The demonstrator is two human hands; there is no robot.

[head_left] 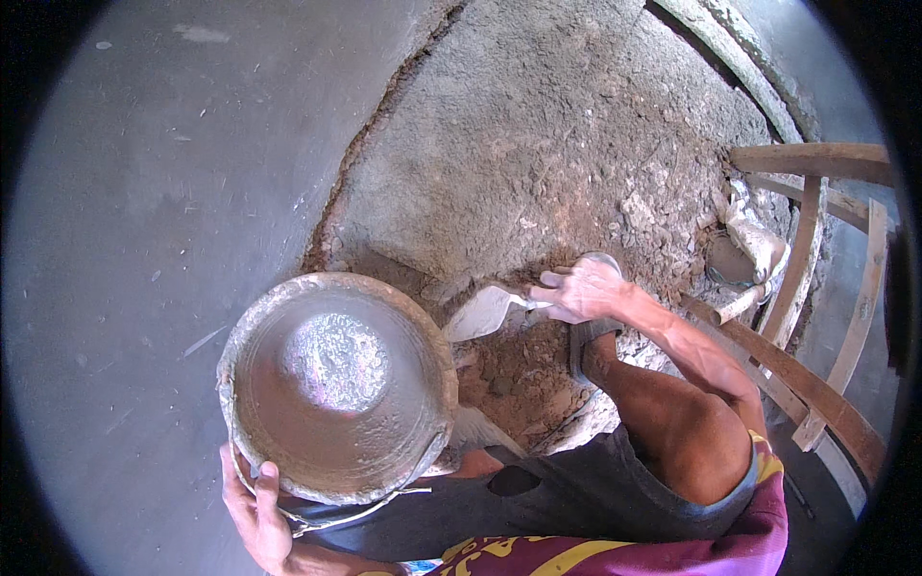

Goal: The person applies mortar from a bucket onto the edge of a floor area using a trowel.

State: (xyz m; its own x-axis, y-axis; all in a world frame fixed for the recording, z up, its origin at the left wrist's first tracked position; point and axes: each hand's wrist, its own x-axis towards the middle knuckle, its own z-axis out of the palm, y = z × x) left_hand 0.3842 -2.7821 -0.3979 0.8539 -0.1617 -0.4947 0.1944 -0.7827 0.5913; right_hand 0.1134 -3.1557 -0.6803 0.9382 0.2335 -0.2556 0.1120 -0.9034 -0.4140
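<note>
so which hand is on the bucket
The left hand, its thumb against the bucket at the lower left of the picture. The right hand is apart from the bucket, its fingers on a pale, flat piece instead.

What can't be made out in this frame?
All in the head view:
Underside of the bucket: hidden by its own walls, so what supports it can't be told.
Depth of the wet contents: bright glare washes out the surface.
Near end of the pale piece: covered by the fingers of the right hand, so the exact grip is unclear.
Left forearm: partly cut off by the lower edge.
</note>
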